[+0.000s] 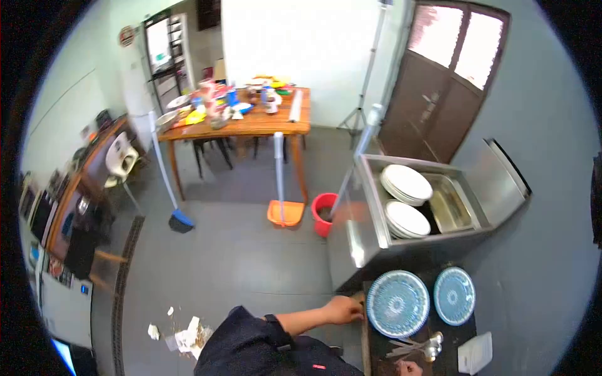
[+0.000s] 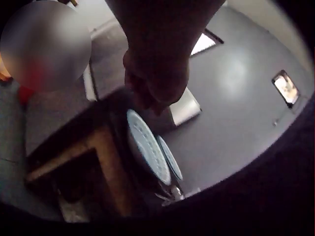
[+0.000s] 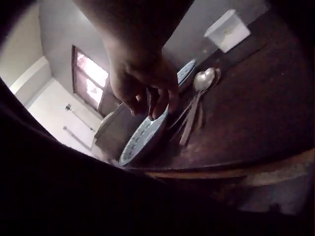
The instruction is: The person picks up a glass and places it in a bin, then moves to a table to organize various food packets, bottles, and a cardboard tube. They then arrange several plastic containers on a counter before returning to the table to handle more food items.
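Two blue patterned plates lie on a dark wooden table: a larger plate [image 1: 397, 304] and a smaller plate [image 1: 454, 296] to its right. My left hand [image 1: 343, 310] is just left of the larger plate, its fingers loosely curled and nothing visible in them. Several metal spoons [image 1: 433, 346] lie together just below the plates. My right hand [image 3: 142, 86] hangs above the table beside the spoons, fingers bent downward. In the head view only part of it shows at the bottom edge. A white plastic container [image 1: 475, 354] stands to its right.
Beyond the table, a metal sink unit [image 1: 376, 216] holds two stacks of white plates [image 1: 407, 219]. A red bucket [image 1: 323, 213], an orange dustpan [image 1: 285, 214] and a blue broom [image 1: 182, 219] are on the floor. White scraps [image 1: 190, 337] lie at lower left. A cluttered wooden table [image 1: 251, 130] stands behind.
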`<state>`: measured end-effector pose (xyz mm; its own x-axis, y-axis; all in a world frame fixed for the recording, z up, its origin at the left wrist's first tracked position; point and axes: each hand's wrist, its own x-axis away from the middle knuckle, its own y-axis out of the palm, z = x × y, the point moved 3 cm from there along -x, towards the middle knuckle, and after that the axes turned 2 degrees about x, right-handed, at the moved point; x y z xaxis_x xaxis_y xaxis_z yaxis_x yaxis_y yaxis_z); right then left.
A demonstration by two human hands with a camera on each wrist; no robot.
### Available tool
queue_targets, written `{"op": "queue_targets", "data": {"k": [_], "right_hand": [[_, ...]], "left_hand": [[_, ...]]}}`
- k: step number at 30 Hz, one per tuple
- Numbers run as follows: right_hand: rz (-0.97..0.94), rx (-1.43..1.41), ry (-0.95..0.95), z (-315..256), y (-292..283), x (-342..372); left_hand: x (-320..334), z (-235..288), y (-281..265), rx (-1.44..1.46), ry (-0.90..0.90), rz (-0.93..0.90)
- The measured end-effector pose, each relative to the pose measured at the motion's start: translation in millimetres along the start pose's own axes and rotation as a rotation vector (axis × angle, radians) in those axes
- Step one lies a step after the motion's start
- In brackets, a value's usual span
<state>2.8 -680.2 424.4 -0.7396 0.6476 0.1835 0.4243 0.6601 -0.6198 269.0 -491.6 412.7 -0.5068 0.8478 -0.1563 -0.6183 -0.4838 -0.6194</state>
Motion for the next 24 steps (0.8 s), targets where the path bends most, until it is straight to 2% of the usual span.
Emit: {"op": "queue_targets", "data": {"k": [3, 5, 7, 8, 9, 10, 11, 12, 13, 14, 15, 16, 17, 18, 19, 24], "right_hand": [[-0.086, 0.067, -0.189, -61.4, 42.7, -19.4], [-0.273, 0.000, -0.178, -98.1, 82.9, -28.8], [-0.265, 0.027, -0.362, -114.9, 139.5, -46.5], [-0.366, 0.138, -0.137, -123.5, 167.2, -51.3], [-0.460, 0.248, 0.090, -130.8, 194.0, -53.9], [-0.527, 0.283, 0.159, -116.8, 219.7, -59.1], [-0.596, 0.353, 0.190, -93.9, 244.6, -63.4], [-0.662, 0.425, 0.227, -61.0, 265.0, -70.0], [-0.726, 0.499, 0.263, -24.6, 278.5, -78.5], [-0.856, 0.684, 0.236, 18.0, 286.3, -88.4], [-0.926, 0.799, 0.210, 46.3, 287.9, -88.7], [-0.962, 0.884, 0.180, 60.4, 286.0, -88.3], [-0.971, 0.928, 0.179, 66.7, 285.0, -85.9], [-0.975, 0.961, 0.184, 68.3, 284.7, -84.1], [-0.981, 0.974, 0.201, 65.3, 288.9, -85.4], [-1.005, 0.968, 0.255, 51.6, 325.8, -111.0]], "left_hand": [[81.6, -55.1, -63.3, -0.010, -0.399, 0.151], [147.7, -92.6, -91.9, -0.012, -0.749, 0.063], [234.6, -143.6, -98.5, 0.035, -0.979, 0.182], [283.7, -182.6, -86.2, 0.075, -1.069, 0.276], [325.6, -178.0, -100.2, 0.038, -1.222, 0.211], [378.5, -209.8, -84.8, 0.033, -1.293, 0.242], [432.1, -241.1, -65.1, 0.079, -1.371, 0.183], [471.7, -235.7, -64.7, -0.026, -1.389, 0.137], [527.5, -261.2, -41.5, -0.252, -1.196, -0.166], [538.1, -201.2, -74.0, -0.239, -1.307, -0.154], [593.8, -219.4, -41.4, -0.412, -1.356, -0.086], [627.2, -201.8, -38.2, -0.207, -1.565, -0.042], [700.2, -220.7, 7.2, -0.302, -1.292, 0.979], [709.4, -207.6, 5.2, -0.038, -1.766, 0.501], [716.3, -202.1, 5.2, 0.057, -1.858, 0.429], [663.0, -213.7, -27.4, 0.232, -1.839, 0.390]]}}
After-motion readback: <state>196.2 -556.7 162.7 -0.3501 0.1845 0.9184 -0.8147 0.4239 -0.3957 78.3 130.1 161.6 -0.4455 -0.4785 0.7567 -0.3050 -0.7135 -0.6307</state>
